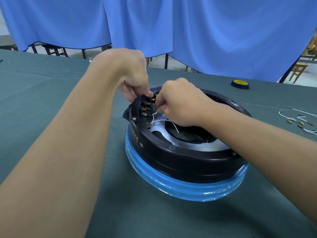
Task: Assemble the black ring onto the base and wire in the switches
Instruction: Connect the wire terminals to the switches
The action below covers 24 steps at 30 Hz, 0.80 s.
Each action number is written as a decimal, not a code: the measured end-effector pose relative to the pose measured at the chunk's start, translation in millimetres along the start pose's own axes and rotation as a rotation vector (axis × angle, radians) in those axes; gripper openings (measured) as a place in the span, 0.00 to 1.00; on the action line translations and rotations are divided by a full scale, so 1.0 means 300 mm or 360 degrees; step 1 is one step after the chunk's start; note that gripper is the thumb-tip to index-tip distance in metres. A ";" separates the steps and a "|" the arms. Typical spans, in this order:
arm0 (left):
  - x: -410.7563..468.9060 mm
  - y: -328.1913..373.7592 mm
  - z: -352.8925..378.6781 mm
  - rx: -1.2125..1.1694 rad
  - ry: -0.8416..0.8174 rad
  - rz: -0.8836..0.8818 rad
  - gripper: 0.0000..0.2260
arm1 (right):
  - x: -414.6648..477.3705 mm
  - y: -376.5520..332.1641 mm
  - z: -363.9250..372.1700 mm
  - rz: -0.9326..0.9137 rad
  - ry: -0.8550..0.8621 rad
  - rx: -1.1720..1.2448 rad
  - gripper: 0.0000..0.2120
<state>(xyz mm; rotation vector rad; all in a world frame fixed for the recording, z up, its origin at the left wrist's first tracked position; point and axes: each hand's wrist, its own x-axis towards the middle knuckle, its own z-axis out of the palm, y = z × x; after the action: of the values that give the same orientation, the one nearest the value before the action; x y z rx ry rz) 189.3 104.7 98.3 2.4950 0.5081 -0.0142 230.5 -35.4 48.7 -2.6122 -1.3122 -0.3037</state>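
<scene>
Head view. Ring (171,152) seated on base (171,182), mid-table. Wiring step in hand. Left hand (133,79) curled, gripping ring's rim by switches (147,107). Right hand (178,102) pinching wire (161,120), probably its connector; tip hidden. Next: press squarely onto a bare tab.

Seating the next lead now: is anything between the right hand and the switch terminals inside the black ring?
Nothing visible. The right hand pinches a white wire right at the switch terminals; the left hand grips the rim of the black ring beside them, fingertips near the top terminal.
</scene>
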 end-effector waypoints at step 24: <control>-0.010 0.003 0.001 0.0004 -0.0018 -0.0051 0.08 | -0.016 -0.026 -0.025 -0.0057 -0.0111 0.0274 0.06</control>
<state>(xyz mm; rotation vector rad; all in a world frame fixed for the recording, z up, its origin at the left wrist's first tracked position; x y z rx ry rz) 186.9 102.9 99.0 2.4874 0.5439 -0.0417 220.7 -36.6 55.3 -2.4784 -1.3445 -0.1007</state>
